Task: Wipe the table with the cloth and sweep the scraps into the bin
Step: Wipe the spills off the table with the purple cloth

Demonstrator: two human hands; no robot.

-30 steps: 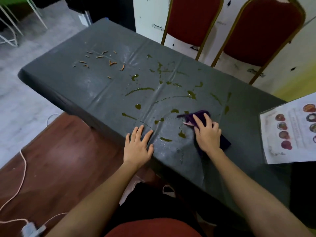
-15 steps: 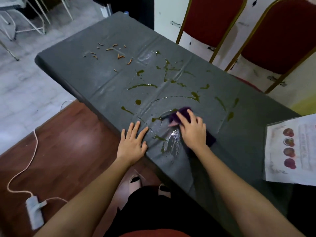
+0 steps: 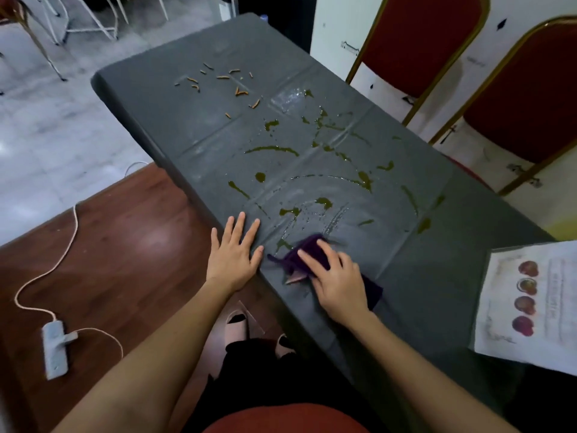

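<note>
A dark grey table [image 3: 193, 126] runs away from me, streaked with green smears [image 3: 271, 149] across its middle. Several orange-brown scraps [image 3: 240, 92] lie scattered near its far left end. My right hand [image 3: 338, 281] presses flat on a purple cloth [image 3: 307, 250] close to the near edge, fingers spread over it. My left hand [image 3: 234, 253] lies flat and open on the table edge just left of the cloth. No bin is in view.
A printed sheet with round red pictures [image 3: 530, 303] lies at the right end of the table. Two red chairs [image 3: 415, 35] stand behind the table. A white power strip and cord [image 3: 54, 348] lie on the wooden floor to the left.
My right hand has dragged the cloth toward me and the near edge, leaving a wiped arc. The left hand has stayed put. The view has tilted down and shifted.
</note>
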